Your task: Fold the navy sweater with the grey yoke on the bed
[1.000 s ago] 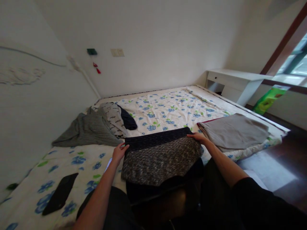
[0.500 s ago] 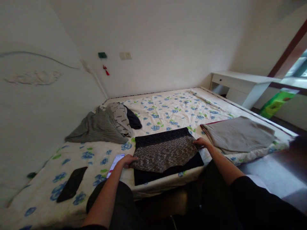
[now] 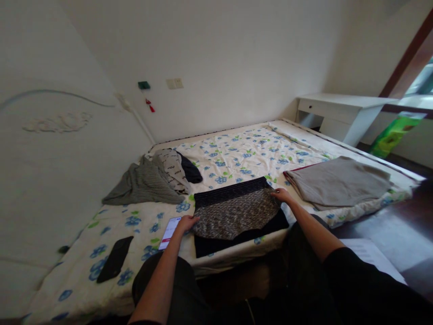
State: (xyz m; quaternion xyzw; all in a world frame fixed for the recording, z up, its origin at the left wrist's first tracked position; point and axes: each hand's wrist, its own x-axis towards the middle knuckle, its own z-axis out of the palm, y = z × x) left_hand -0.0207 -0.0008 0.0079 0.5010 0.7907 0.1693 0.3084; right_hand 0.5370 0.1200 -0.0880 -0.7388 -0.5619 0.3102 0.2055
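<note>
A dark, speckled grey-and-black knit garment (image 3: 237, 212) with a black ribbed band along its far edge lies flat on the near edge of the bed with the white, blue-flowered sheet (image 3: 243, 153). The left hand (image 3: 187, 222) rests on the garment's left edge, fingers laid flat — whether they pinch the cloth cannot be told. The right hand (image 3: 280, 195) lies on its right edge, fingers stretched out over the fabric. Just beside the left hand lies a lit phone (image 3: 169, 227); farther left, a black flat case (image 3: 114, 265). A folded beige cloth (image 3: 338, 183) sits to the right, a loose heap of grey and patterned clothes (image 3: 158, 178) behind — all directly on the sheet.
</note>
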